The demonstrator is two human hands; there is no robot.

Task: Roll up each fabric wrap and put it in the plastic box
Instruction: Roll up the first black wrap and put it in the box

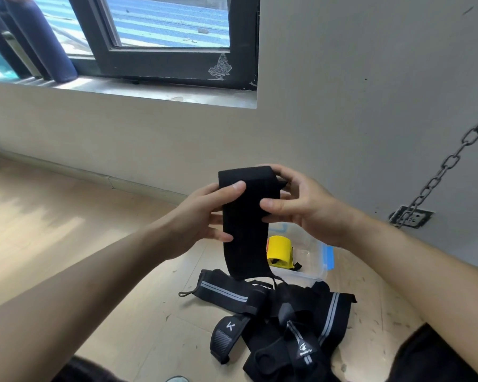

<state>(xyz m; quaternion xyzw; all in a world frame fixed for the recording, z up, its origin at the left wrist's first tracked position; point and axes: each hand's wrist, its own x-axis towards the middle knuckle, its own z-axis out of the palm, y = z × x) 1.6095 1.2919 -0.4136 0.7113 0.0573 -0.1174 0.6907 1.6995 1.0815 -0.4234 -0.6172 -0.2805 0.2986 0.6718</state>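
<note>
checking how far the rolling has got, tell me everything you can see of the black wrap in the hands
The black wrap is a wide, plain band of what looks like stretchy knit fabric. Its top end is folded over; the rest hangs down unrolled, with a thin cord at its lower end. The left hand and right hand pinch it near the top, thumbs on the front. Its lower end reaches the pile of other wraps on the floor; whether it touches them cannot be told.

One wide-angle view from the person's head faces forward and down, close over the left hand [202, 216] and right hand [309, 212], with the wall [356, 92] beyond.
</note>
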